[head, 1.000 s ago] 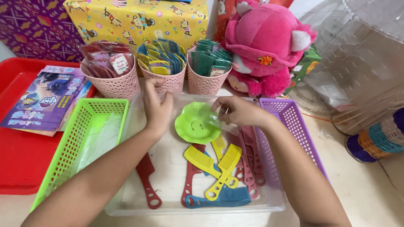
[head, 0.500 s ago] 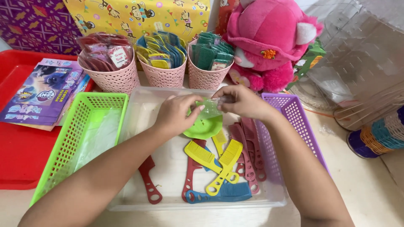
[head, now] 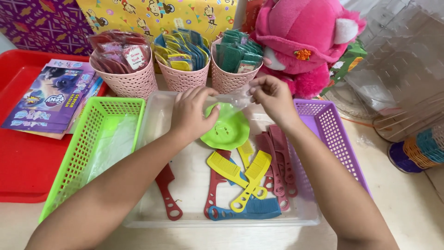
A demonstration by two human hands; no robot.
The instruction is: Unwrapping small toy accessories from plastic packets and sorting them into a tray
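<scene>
At far left we see a red tray [head: 21, 171] carrying booklets [head: 51, 97], then a green basket [head: 88, 153]. Our left hand [head: 192, 113] has its grip narrow, fingertips pinching a clear plastic wrapper [head: 233, 99] above a lime-green round piece [head: 226, 129], which sits over the clear tray [head: 157, 120]. Loose combs [head: 245, 178] lie below it in that tray. Our right hand [head: 273, 97] pinches the wrapper's other end. A purple basket [head: 333, 134] stands just beside the tray.

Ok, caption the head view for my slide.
Both hands pull a clear wrapper over a green dish above loose combs.
</scene>
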